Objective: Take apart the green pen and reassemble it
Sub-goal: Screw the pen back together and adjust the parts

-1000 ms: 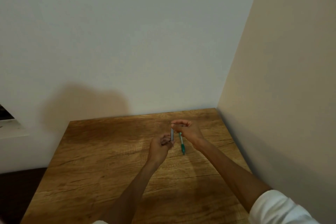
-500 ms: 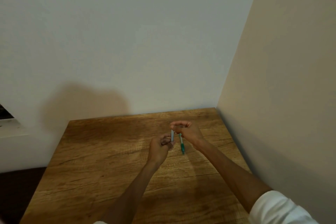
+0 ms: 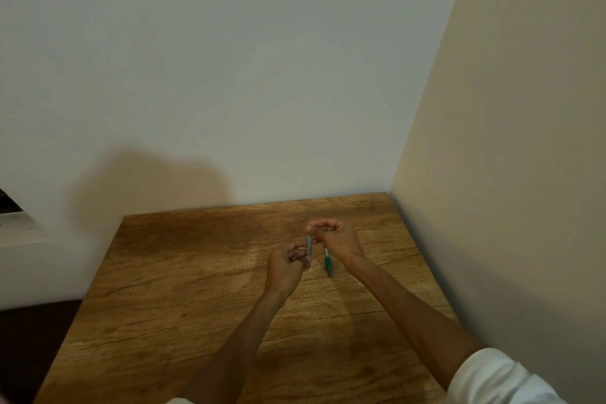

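Note:
My left hand grips the lower end of a short grey-blue pen piece, which stands nearly upright. Just above and to the right, my right hand is closed with its fingertips at that piece's top end; whether they pinch it or a smaller part I cannot tell. A green and white pen part hangs or lies slanted beneath my right hand, its green end nearest me. Both hands hover over the far right part of the wooden table.
The table sits in a corner, with a white wall behind it and a beige wall along its right edge. Dark floor shows to the left of the table. My white sleeve shows at the bottom right.
Both hands stay almost in place. My right hand's fingertips have closed in slightly on the top of the grey-blue piece.

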